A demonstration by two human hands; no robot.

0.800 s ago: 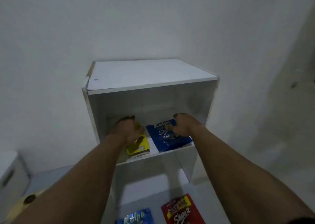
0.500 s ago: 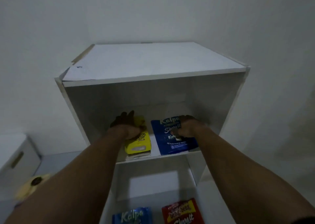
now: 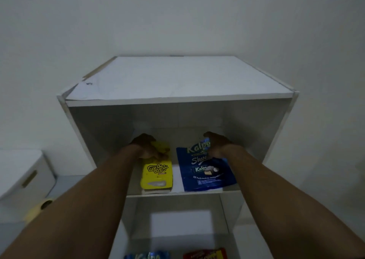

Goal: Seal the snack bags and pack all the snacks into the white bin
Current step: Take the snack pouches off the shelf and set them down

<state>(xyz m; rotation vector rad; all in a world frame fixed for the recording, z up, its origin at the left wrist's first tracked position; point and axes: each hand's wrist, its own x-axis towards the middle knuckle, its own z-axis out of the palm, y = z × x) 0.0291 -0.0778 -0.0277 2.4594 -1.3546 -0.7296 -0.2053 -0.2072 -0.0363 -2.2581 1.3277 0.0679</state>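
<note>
Reaching: both arms go into the upper compartment of a white shelf unit [image 3: 177, 99] that stands against a plain wall.
Left hand [image 3: 146, 147]: curled over the far end of the yellow snack bag [image 3: 157, 172], fingers closed on the bag's top edge, so it's gripping that one.
Right hand [image 3: 217, 144]: wrapped around the far right corner of the blue Kalpa bag [image 3: 203, 170], which looks bent up a little where the fingers pinch it.
Yellow bag spot: flat on the upper shelf board, left of centre, its near end right at the front edge, print upside down from this angle.
Blue bag spot: same board, just beside the yellow one on the right, near end also close to the front edge, a thin strip of bare shelf between the two.
Lower shelf: two more snacks peek in at the bottom of the view, a second blue Kalpa bag [image 3: 147, 255] on the left and a red bag [image 3: 205, 253] on the right, both cut off.
White bin [image 3: 21, 177]: sits off to the left of the shelf unit, well apart from the bags, handle slot facing this way.
Floor by the bin: something pale yellow [image 3: 39, 207], too blurry to tell what it is.
</note>
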